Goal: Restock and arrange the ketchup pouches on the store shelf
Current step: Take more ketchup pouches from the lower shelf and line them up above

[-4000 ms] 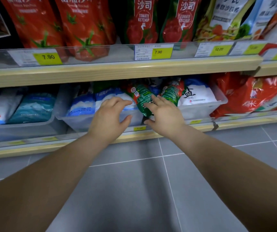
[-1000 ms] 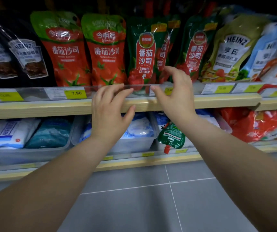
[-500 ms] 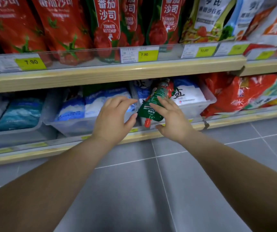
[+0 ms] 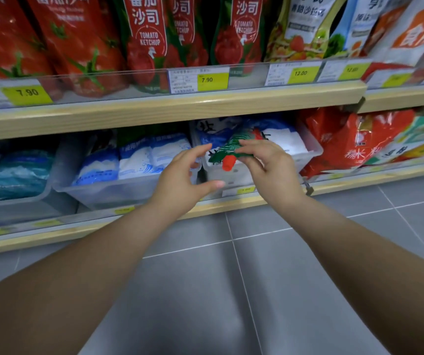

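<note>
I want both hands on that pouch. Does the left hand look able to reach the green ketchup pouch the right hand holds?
Probably yes. The left hand is open beside the green ketchup pouch, which the right hand grips; nothing shows in the gap between them.

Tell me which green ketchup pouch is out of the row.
The green pouch held in the right hand, red cap pointing down; the other green pouches stand upright on the upper shelf.
</note>
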{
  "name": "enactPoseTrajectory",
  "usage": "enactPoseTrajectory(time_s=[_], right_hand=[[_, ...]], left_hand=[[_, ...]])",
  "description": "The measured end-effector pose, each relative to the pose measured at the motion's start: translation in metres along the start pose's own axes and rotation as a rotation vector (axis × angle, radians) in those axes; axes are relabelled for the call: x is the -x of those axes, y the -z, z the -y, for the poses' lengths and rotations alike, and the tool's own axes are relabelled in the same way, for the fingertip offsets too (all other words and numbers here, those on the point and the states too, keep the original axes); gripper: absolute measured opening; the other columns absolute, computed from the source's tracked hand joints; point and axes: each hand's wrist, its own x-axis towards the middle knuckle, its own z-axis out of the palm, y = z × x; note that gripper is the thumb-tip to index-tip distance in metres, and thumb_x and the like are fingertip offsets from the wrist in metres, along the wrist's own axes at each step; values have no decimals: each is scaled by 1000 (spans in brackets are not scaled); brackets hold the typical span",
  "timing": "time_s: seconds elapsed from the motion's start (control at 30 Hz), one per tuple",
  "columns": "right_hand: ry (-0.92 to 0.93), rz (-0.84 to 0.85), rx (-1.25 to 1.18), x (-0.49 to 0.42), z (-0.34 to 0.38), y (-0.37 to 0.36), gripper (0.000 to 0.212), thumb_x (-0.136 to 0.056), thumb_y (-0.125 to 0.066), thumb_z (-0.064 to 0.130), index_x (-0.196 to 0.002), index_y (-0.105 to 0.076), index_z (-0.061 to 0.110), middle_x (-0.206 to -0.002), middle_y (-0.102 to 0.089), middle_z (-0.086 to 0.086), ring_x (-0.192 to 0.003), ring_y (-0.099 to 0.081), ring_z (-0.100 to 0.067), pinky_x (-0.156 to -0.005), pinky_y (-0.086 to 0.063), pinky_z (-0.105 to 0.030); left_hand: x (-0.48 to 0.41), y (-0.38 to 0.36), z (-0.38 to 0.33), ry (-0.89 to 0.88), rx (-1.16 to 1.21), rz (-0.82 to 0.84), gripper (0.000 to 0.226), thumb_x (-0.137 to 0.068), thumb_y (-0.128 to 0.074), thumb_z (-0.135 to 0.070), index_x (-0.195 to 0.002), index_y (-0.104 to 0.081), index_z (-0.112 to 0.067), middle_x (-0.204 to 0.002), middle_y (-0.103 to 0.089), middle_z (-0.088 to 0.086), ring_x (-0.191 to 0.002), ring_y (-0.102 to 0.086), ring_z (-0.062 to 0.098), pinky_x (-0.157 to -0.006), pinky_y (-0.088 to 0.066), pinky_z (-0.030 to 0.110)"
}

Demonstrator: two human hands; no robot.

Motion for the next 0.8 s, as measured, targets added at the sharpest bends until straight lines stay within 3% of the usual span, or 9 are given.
enactPoseTrajectory(time_s=[0.13,0.23,0.37,0.53,0.63,0.7,0.8], right_hand=[[-257,-59,-281,-14,13,14,13,-89,-60,11,-91,-71,18,-88,-70,9,-86,-62,1,-80,-46,-14],[-331,-92,-462,-25,21,25,10,-90,-60,11,-90,-69,17,-80,-67,10,-72,-61,4,-69,-48,-14],[-405,-124,-713,-41,39,36,11,-92,-58,12,-89,-68,14,-78,-70,1,-68,-65,-5,-61,-51,-22],[-484,-61,-882,-60,62,47,14,-93,-57,18,-89,-67,10,-77,-73,-2,-69,-69,-12,-57,-54,-27],[-446,-57,-891,-69,75,54,10,-92,-58,16,-91,-66,11,-79,-73,-2,-70,-69,-12,-57,-54,-25],[-398,-89,-878,-75,81,60,8,-89,-62,14,-97,-64,14,-84,-72,-2,-74,-70,-12,-60,-54,-25],[-351,-109,-827,-70,80,65,44,-75,-76,13,-114,-56,20,-101,-68,-8,-87,-68,-17,-66,-55,-28]], left_hand=[[-11,-8,-15,39,87,-19,65,-73,-80,-29,-131,-50,-31,-131,-54,-9,-114,-52,9,-98,-41,24],[-15,-5,-24,46,76,-21,67,-73,-79,-31,-132,-48,-28,-130,-54,-9,-115,-50,8,-97,-39,22],[-19,6,-36,24,46,2,75,-69,-82,-30,-135,-45,-29,-129,-52,-8,-113,-48,5,-93,-36,19],[-23,23,-53,18,37,58,60,-65,-84,-34,-118,-58,-28,-113,-63,-7,-100,-59,7,-89,-48,27],[-26,30,-63,39,130,75,44,-65,-85,-29,-103,-61,-31,-91,-65,-17,-76,-59,-12,-69,-49,9],[-31,35,-68,34,180,64,41,-67,-84,-26,-101,-62,-32,-89,-65,-18,-72,-58,-16,-64,-47,5],[-35,41,-77,25,243,31,40,-70,-82,-25,-106,-65,-26,-97,-71,-7,-83,-65,-2,-80,-55,24]])
